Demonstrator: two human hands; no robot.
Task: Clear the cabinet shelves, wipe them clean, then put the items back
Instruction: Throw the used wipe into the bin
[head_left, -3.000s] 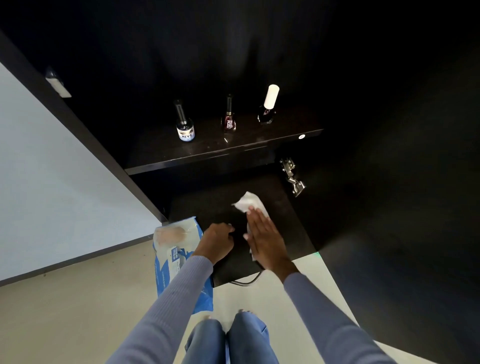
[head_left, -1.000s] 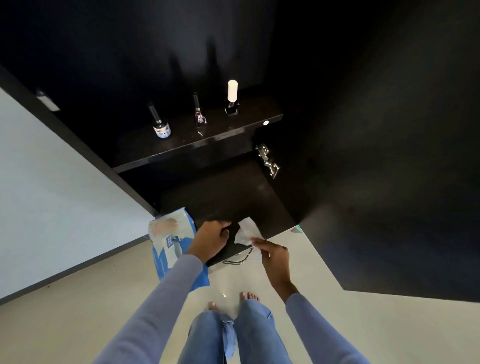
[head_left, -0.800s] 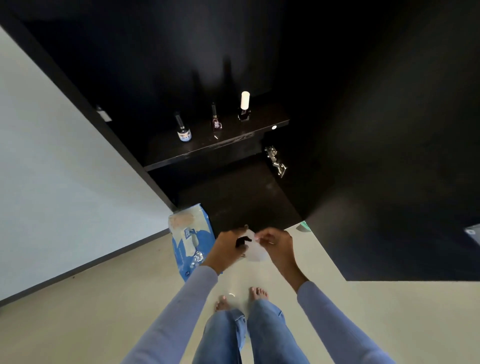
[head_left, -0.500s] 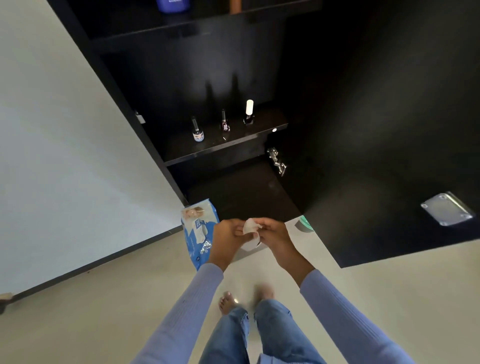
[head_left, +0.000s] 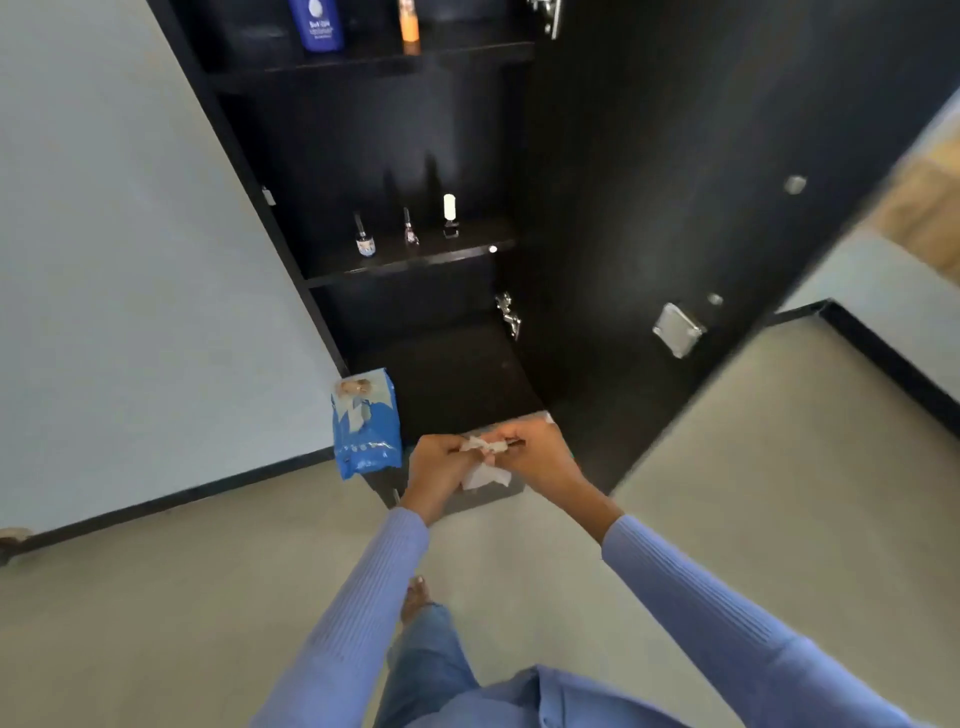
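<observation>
A crumpled white wipe (head_left: 483, 462) hangs between my two hands in front of the open black cabinet. My left hand (head_left: 439, 467) and my right hand (head_left: 535, 454) both pinch it at its top. Three small nail polish bottles stand on the lower shelf (head_left: 410, 260): a blue-labelled one (head_left: 365, 240), a dark red one (head_left: 410, 233) and a white-capped one (head_left: 450, 217). On the upper shelf (head_left: 363, 65) I see a blue bottle (head_left: 317, 23) and an orange bottle (head_left: 409, 21). The cabinet's bottom board (head_left: 447, 374) is bare.
A blue pack of wipes (head_left: 366, 423) leans at the cabinet's lower left corner on the floor. The open black door (head_left: 675, 208) stands to the right, with a metal plate (head_left: 678, 330) on it. A white wall is at the left. My bare foot (head_left: 418, 597) shows below.
I have risen from a crouch, so the view pulled back and the upper shelf came into sight. The wipe left the bottom board and both hands now hold it together.
</observation>
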